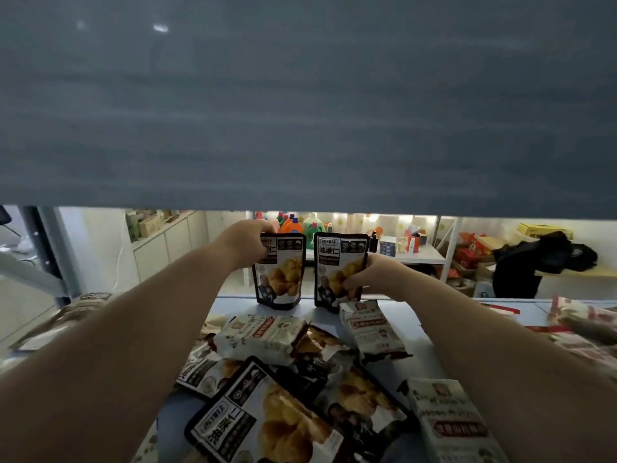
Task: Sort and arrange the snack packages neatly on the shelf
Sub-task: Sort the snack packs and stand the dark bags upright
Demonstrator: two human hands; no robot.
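1. Two dark pouches stand upright, apart, at the shelf [434,305] back edge.
2. Left hand [245,243] pinches the left pouch [283,275] at its top corner; right hand [370,277] clasps the right pouch [334,262] at its side.
3. Pouches look light, crinkly and slippery; holding the stiff top seam seems safest.

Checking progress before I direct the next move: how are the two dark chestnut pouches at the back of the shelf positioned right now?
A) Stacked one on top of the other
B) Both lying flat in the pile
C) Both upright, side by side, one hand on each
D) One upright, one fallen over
C: the left pouch and right pouch stand upright with a gap between them, left hand gripping one's top, right hand the other's side.
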